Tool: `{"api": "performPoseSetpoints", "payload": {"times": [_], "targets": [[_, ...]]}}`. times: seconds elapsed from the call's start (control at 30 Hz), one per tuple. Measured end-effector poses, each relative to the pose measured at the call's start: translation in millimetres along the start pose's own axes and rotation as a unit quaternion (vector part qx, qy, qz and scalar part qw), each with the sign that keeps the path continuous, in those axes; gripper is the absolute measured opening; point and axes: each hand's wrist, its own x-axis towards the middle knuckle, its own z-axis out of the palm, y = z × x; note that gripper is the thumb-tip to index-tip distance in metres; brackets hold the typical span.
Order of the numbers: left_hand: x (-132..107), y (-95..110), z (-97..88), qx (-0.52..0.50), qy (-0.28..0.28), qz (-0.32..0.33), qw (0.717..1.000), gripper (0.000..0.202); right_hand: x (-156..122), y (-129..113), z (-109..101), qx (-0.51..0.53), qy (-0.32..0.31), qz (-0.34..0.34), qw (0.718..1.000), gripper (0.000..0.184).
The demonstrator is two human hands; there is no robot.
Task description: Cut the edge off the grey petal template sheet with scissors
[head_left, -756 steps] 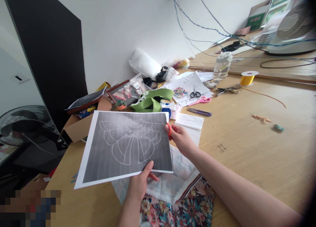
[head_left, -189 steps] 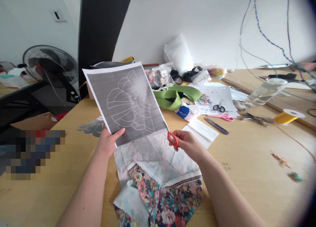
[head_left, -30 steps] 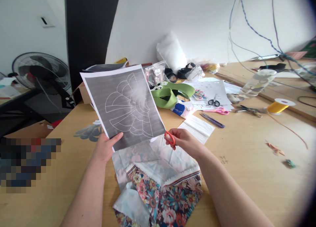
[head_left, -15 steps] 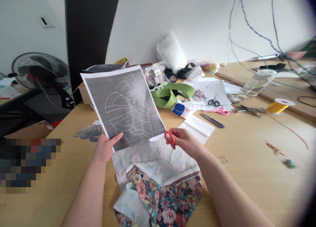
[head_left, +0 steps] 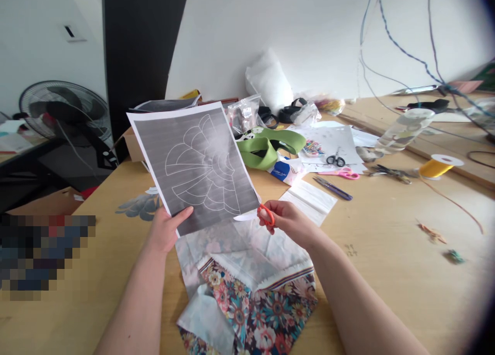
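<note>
My left hand [head_left: 165, 232] grips the lower left corner of a grey printed sheet [head_left: 195, 165] with a white fan-shaped line drawing, held up tilted above the table. My right hand [head_left: 289, 222] is closed on orange-handled scissors [head_left: 266, 215] at the sheet's lower right corner. A thin white strip of the paper's border curls away there, beside the blades. Below both hands lies floral fabric [head_left: 255, 308] under a pale translucent layer.
The wooden table [head_left: 390, 252] carries a green strap [head_left: 266, 148], white papers with small black scissors [head_left: 334, 160], pink scissors [head_left: 344, 173], a purple tool [head_left: 332, 188], a plastic bottle [head_left: 402, 131] and a yellow spool [head_left: 436, 166]. A floor fan [head_left: 65, 113] stands at left.
Over the last second the scissors have worked at the sheet's lower right corner, and a thin white border strip has come loose there. The sheet and left hand stay nearly still.
</note>
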Motion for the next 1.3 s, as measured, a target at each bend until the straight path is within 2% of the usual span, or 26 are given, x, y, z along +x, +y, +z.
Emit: {"api": "performPoseSetpoints", "payload": {"times": [0.93, 1.3], "targets": [[0.3, -0.7, -1.4, 0.003, -0.008, -0.002, 1.000, 0.057, -0.2, -0.3, 0.5, -0.009, 0.009, -0.007, 1.000, 0.042], [-0.2, 0.9, 2.4, -0.001, 0.006, -0.005, 1.000, 0.060, 0.3, 0.6, 2.2, 0.008, 0.018, -0.003, 1.000, 0.043]]}}
